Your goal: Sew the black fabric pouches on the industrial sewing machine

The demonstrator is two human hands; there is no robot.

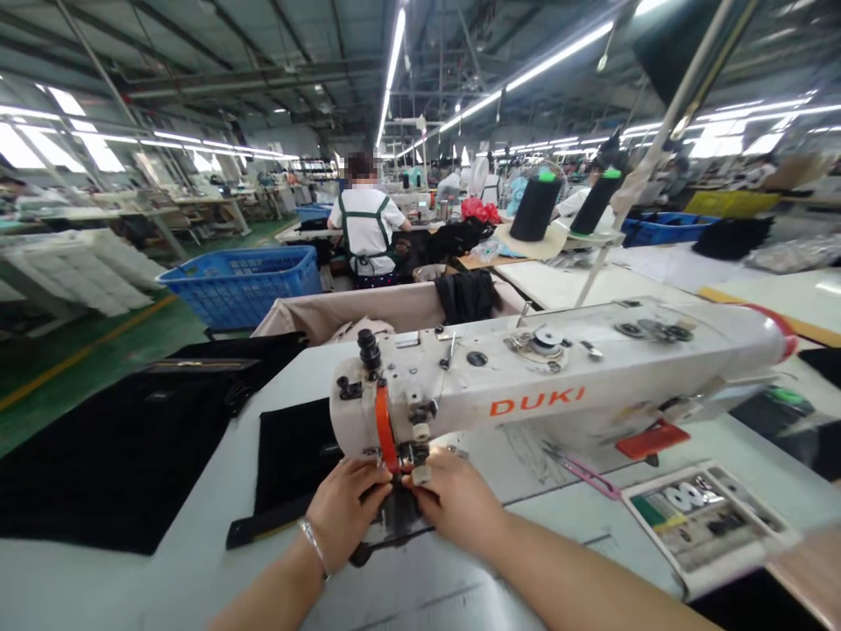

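Observation:
A white sewing machine (460, 377) with an orange front guard stands before me. My left hand (345, 508), a silver bracelet at its wrist, is closed at the left of the needle area, thumb and forefinger pinching the edge of black fabric (293, 456). That fabric lies flat on the table, reaching out behind the hand. Close to the presser foot on the other side, my right hand (456, 495) is closed, its fingertips pressed together on the fabric. The machine head and my fingers partly hide the stitching spot.
A larger black garment piece (131, 447) with a zip covers the left table side. Pink-handled scissors (584, 473), a red tool (653, 440) and a framed picture (710, 517) lie right. Beyond are a fabric-lined bin (394, 302), a blue basket (243, 280) and a seated person (368, 228).

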